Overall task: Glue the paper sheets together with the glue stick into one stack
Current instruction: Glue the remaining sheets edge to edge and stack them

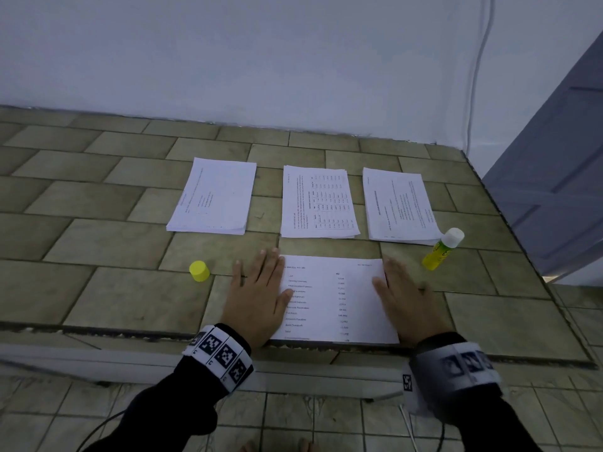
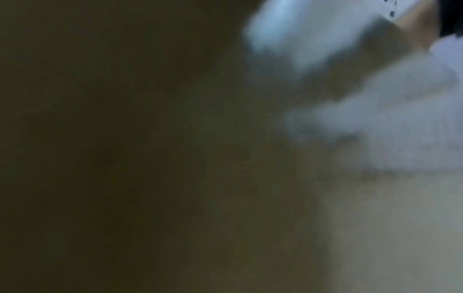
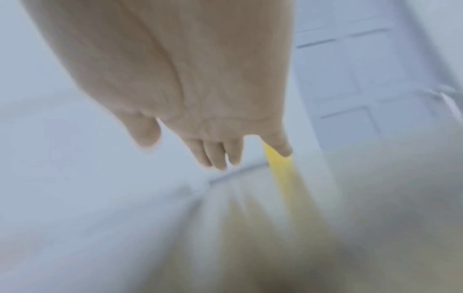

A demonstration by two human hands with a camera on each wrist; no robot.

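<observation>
Head: flat rectangular sheet [image 1: 336, 298], seemingly paper.

Tiled ledge [image 1: 98, 230], four paper piles [image 1: 321, 203], glue stick [image 1: 442, 249], yellow cap [image 1: 199, 271]

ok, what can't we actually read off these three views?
- Glue under the near sheet: hidden by the sheet itself, head view.
- Sheet count in the three far piles: edges too small, head view.
- Printed text: too small to read.
- Left hand: left wrist view is dark blur, nothing usable.
- Glue stick: only a yellow smear in the right wrist view, motion blur past the right hand.
</observation>
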